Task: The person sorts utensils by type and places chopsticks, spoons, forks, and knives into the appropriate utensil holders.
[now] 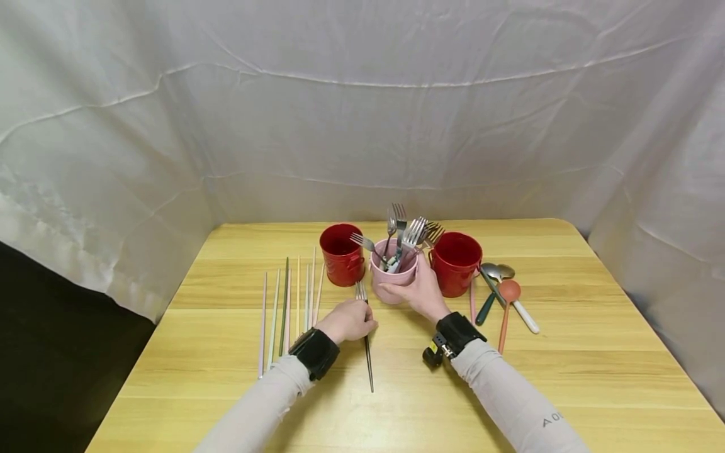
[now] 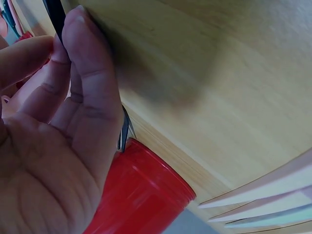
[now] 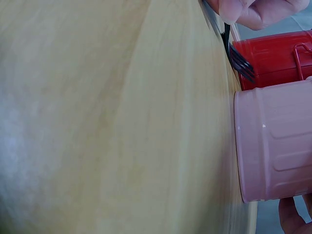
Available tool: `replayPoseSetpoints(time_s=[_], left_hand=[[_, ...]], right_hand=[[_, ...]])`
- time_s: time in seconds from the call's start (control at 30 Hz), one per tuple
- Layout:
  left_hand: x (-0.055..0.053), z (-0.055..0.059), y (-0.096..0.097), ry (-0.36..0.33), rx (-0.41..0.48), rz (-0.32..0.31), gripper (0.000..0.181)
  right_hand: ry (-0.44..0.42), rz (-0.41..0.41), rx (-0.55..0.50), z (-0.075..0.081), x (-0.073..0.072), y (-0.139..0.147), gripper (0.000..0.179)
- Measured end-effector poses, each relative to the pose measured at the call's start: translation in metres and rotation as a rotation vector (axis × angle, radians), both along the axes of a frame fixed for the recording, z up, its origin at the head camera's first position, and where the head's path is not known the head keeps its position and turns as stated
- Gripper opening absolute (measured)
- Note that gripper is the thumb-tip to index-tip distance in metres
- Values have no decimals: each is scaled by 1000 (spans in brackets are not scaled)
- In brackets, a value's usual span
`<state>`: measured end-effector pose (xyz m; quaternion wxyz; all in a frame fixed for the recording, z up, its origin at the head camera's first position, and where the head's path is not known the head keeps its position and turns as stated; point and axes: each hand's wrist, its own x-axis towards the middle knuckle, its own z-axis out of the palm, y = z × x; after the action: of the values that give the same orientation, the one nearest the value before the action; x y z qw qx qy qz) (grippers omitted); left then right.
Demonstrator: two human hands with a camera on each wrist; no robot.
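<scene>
My left hand (image 1: 348, 319) pinches a dark-handled fork (image 1: 369, 365) low over the table, its tines pointing away towards the buckets. In the left wrist view the dark handle lies between thumb and fingertips, and the fork's tines (image 2: 126, 130) show past the hand, by a red bucket (image 2: 146, 187). My right hand (image 1: 418, 290) grips the right side of a pink bucket (image 1: 391, 290), thumb across its front. Several metal forks (image 1: 413, 231) stand in that bucket, tines up. The right wrist view shows the pink bucket (image 3: 280, 141) upright on the table, beside the held fork (image 3: 239, 61).
One red bucket (image 1: 343, 267) stands left of the pink one, another red bucket (image 1: 456, 277) to its right. Several chopsticks (image 1: 284, 308) lie side by side at left. Several spoons, one with an orange bowl (image 1: 510, 290), lie at right. A pale curtain (image 1: 362, 138) hangs behind.
</scene>
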<state>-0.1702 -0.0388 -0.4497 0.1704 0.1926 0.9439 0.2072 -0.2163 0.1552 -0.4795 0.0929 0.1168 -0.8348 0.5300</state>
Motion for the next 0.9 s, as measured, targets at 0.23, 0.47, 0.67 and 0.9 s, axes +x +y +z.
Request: replayPoseSetpoints(time_s=[0.23,0.47,0.67,0.9], left_hand=[[1,-2,-5,10,43,23,33],[4,0,-13,32,125,28,32],[9,2,-21,53,199,43,20],[12,1,-27,123,264,62,10]], right_hand=[[-3,-18,6,-2,0,0,92],[-2,-8,5,-3,-1,1,91],[-3,-16,27,-4,-2,1,88],[-7,-15,26,-2,-1,1,88]])
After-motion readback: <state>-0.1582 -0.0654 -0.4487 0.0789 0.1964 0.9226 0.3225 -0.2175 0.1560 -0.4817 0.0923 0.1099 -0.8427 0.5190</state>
